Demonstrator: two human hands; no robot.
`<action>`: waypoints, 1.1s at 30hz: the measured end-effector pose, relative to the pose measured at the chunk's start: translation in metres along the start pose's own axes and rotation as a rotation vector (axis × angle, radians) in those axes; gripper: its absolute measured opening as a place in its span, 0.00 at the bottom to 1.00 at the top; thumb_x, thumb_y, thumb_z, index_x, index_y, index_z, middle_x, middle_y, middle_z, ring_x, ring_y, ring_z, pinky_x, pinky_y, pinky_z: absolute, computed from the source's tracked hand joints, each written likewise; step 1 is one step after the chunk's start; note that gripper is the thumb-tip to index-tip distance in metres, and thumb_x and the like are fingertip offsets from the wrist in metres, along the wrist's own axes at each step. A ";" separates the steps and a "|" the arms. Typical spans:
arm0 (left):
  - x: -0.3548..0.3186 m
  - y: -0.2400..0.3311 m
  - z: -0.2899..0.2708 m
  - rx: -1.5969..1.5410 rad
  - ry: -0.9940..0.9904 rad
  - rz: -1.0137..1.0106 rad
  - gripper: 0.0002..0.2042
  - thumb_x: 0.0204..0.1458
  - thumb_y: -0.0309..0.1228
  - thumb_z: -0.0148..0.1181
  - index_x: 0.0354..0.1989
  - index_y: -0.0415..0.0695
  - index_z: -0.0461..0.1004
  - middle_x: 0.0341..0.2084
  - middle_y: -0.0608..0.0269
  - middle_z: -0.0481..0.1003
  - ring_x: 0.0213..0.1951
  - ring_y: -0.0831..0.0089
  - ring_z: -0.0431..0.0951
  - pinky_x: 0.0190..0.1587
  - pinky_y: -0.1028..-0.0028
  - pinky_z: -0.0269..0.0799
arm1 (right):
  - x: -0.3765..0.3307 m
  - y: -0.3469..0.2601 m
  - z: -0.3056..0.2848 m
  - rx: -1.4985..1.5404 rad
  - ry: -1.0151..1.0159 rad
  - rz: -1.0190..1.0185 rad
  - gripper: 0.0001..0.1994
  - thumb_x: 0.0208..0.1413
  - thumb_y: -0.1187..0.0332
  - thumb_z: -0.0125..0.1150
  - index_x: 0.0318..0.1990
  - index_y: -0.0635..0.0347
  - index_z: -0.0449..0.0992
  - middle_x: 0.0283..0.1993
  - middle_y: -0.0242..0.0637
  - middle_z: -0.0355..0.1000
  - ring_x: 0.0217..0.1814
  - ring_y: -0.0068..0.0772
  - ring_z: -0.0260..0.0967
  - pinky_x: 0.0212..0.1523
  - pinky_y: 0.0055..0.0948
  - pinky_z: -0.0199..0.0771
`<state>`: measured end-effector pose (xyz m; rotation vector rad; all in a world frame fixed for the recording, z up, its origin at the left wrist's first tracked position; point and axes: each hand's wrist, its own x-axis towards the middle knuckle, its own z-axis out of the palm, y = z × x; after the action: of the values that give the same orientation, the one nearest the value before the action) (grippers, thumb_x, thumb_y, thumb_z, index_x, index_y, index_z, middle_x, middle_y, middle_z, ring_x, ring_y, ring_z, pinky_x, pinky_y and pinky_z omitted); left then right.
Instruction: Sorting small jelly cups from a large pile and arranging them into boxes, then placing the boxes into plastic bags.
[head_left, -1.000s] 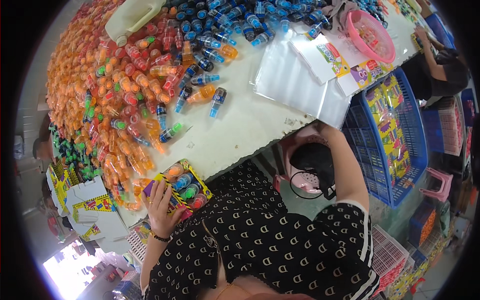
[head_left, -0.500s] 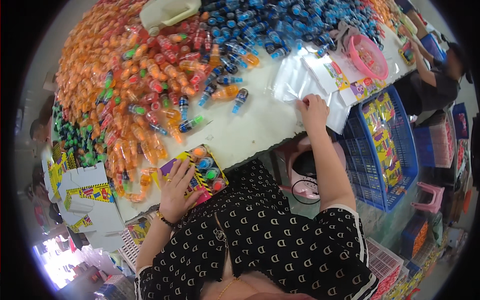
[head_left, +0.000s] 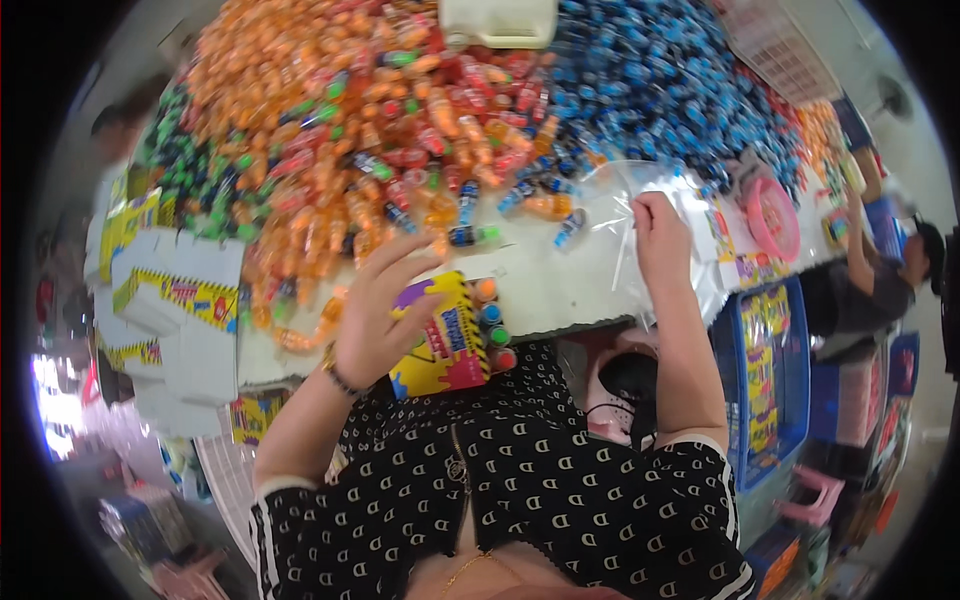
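Note:
My left hand [head_left: 385,312] is open, its fingers apart, over the left side of a yellow and purple cardboard box [head_left: 440,355]. Caps of little bottles in orange, blue, green and red show along the box's right side. The box stands at the table's near edge, against my black patterned clothing. My right hand [head_left: 664,240] is closed on a clear plastic bag [head_left: 622,265] lying on the white table. The pinched part of the bag is hidden behind my fingers.
Heaps of small bottles, orange [head_left: 300,60] and blue [head_left: 650,80], cover the table's far side. Flattened cartons [head_left: 195,350] lie left. A pink basin [head_left: 790,235] and a blue crate [head_left: 800,400] with packed boxes are right. A person [head_left: 870,290] works beyond the crate.
The whole view has turned. My left hand has come up off the box face, and the box is tipped more upright. My right hand's fingers have closed, and the plastic bag is lifted and spread.

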<state>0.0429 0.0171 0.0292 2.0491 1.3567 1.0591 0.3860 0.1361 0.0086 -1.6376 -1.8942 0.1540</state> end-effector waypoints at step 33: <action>-0.073 -0.075 0.049 -1.350 0.959 -0.592 0.04 0.58 0.24 0.56 0.40 0.39 0.72 0.31 0.64 0.77 0.35 0.76 0.77 0.39 0.79 0.72 | -0.090 -0.071 0.108 1.257 -0.270 0.037 0.10 0.65 0.72 0.48 0.50 0.65 0.70 0.54 0.45 0.71 0.57 0.35 0.70 0.55 0.31 0.70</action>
<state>0.0239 -0.0174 -0.0797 0.1198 0.9200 1.9278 0.2723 0.0697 -0.0784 -0.7645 -1.3625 1.3195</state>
